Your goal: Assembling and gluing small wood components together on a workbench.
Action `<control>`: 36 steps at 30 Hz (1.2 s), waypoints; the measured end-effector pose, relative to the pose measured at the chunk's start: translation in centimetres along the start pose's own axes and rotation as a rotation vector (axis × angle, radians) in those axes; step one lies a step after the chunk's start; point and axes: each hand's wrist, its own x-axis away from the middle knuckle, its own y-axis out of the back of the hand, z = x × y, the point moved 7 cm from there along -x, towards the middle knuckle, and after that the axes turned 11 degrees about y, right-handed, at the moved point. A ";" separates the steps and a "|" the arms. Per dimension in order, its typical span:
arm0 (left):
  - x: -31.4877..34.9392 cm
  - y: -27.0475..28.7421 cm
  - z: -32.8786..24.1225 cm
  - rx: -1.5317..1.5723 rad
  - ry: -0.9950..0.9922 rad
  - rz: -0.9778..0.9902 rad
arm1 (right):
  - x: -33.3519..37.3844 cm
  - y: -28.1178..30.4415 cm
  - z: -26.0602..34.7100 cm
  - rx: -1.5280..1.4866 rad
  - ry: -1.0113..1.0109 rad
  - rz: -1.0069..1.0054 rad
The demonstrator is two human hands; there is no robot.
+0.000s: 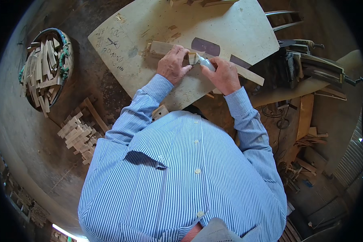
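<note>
My right hand (pixel 224 76) is closed round a small white squeeze bottle (pixel 206 63) with a narrow nozzle. The bottle's tip points left, at or very close to a small wooden block (pixel 192 59). My left hand (pixel 172 65) grips this block from its left side, with the thumb low and the fingers over the top. Behind both hands a long wooden bar (pixel 160 48) lies slantwise across the pale board (pixel 133 72). Its right end (pixel 252 76) comes out past my right hand. Whether the block touches the bar, I cannot tell.
Two dark sandpaper-like pieces (pixel 205 46) lie beyond the bar. A basket (pixel 67 60) full of wood strips stands on the floor at left, near a stack of short wood pieces (pixel 78 135). Metal clamps (pixel 314 64) stick out at right.
</note>
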 end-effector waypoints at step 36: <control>-0.4 0.3 0.9 0.002 0.043 0.042 | 0.5 1.3 -2.0 -0.004 -0.050 -0.048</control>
